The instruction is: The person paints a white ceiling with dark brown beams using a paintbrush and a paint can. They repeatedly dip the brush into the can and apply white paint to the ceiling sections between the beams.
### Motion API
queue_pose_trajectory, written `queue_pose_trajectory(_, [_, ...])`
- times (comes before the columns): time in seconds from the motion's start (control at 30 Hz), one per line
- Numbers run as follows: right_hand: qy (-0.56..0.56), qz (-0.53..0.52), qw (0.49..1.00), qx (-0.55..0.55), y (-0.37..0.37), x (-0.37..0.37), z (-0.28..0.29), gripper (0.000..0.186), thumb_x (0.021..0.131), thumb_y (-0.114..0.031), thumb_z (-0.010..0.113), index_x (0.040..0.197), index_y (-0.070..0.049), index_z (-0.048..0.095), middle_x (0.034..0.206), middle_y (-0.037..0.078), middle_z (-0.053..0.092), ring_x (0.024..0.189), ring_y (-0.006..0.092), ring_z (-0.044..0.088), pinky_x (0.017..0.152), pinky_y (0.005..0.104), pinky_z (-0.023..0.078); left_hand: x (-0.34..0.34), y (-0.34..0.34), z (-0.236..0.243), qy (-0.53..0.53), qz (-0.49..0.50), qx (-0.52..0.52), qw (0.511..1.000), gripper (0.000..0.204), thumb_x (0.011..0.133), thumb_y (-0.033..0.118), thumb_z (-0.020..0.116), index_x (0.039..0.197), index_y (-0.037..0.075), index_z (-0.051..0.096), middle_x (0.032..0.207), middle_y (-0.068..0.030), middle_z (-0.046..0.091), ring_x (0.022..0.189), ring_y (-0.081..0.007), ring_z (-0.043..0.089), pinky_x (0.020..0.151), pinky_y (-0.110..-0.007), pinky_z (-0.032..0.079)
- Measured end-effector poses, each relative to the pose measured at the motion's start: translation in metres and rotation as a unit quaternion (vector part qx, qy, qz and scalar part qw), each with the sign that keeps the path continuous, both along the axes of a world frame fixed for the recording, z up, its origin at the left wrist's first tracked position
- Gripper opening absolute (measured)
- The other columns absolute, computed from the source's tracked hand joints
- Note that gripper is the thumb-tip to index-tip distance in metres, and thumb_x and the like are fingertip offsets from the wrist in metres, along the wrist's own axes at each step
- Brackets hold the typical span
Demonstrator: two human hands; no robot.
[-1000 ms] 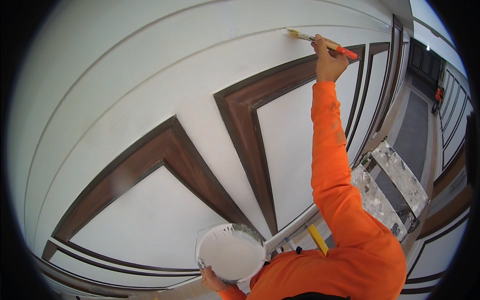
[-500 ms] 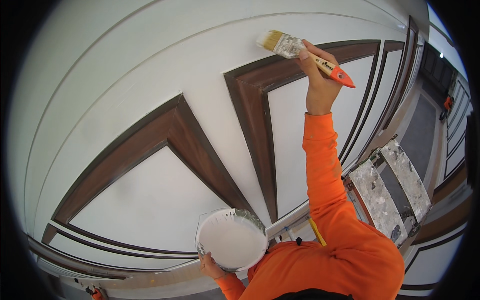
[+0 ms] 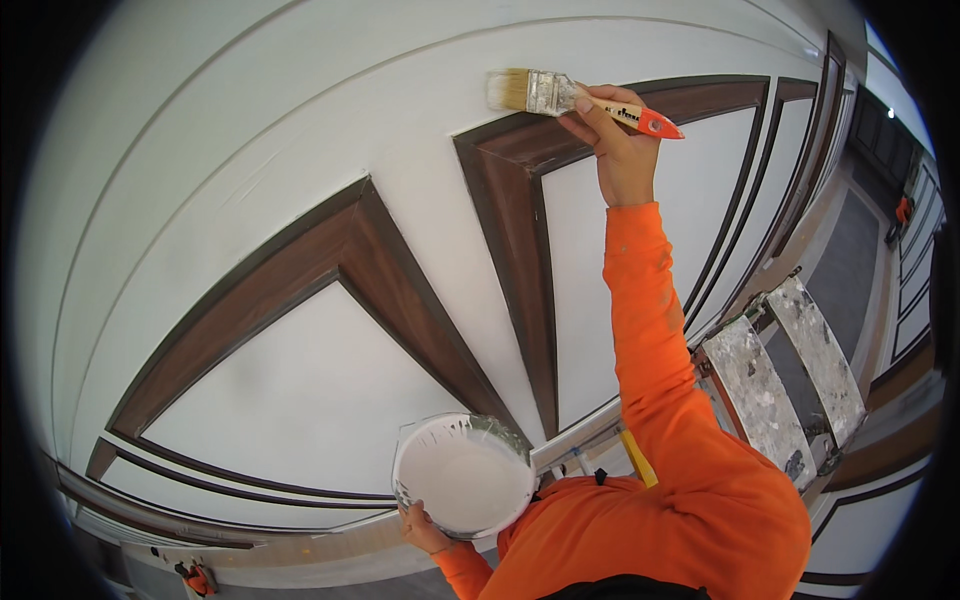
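Note:
My right hand (image 3: pixel 622 143) grips a flat paintbrush (image 3: pixel 548 93) by its wooden, orange-tipped handle. The bristles point left, white with paint at their ends, close to the white wall (image 3: pixel 420 110) above a dark-edged brown panel frame (image 3: pixel 520 150); whether they touch the wall I cannot tell. Low in the view, my left hand (image 3: pixel 424 528) holds a paint bucket (image 3: pixel 465 475) by its left rim, thumb over the edge. Pale paint fills its lower part, and drips streak the inner wall. Most of the left fingers are hidden behind the bucket.
A second brown frame (image 3: pixel 345 235) is mounted on the wall to the left. Paint-spattered platform boards (image 3: pixel 760 400) stand at my right. Far off are a person in orange (image 3: pixel 196 578) at lower left and another orange figure (image 3: pixel 904 210) at right.
The paintbrush has moved left in my right hand and turned nearly level, its bristles now further along the wall. My left hand and the bucket have stayed almost in place.

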State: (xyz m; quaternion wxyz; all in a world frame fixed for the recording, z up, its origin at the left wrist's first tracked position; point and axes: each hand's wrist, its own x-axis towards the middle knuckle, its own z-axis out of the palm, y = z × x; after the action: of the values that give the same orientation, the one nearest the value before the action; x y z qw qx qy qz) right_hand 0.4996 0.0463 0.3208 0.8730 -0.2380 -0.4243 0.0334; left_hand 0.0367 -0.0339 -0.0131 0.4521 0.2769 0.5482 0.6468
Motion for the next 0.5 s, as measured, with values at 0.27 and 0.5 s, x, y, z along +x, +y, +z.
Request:
queue_pose_trajectory(0.27, [0.026,-0.054,0.998,0.014,-0.013,0.036,-0.001,0.022,0.09,-0.001,0.074,0.108,0.006,0.063,0.109,0.016,0.069,0.098,0.0233,0.07,0.088,0.0392,0.065,-0.001,-0.002,-0.004,0.02,0.008,-0.007,1.0,0.029,0.085,0.016,0.059,0.062,0.01,0.042,0.066,0.0019,0.04,0.061,-0.0118,0.04,0.061,-0.03,0.037])
queue_pose_trajectory(0.5, [0.059,-0.1,0.991,0.064,-0.033,0.034,-0.003,0.022,0.089,0.0,0.074,0.108,0.006,0.063,0.108,0.017,0.068,0.097,0.0231,0.07,0.086,0.0391,0.066,0.016,-0.012,0.017,-0.014,0.001,0.003,1.0,0.031,0.086,0.017,0.059,0.063,0.009,0.041,0.065,0.0006,0.042,0.061,-0.0123,0.041,0.06,-0.031,0.037])
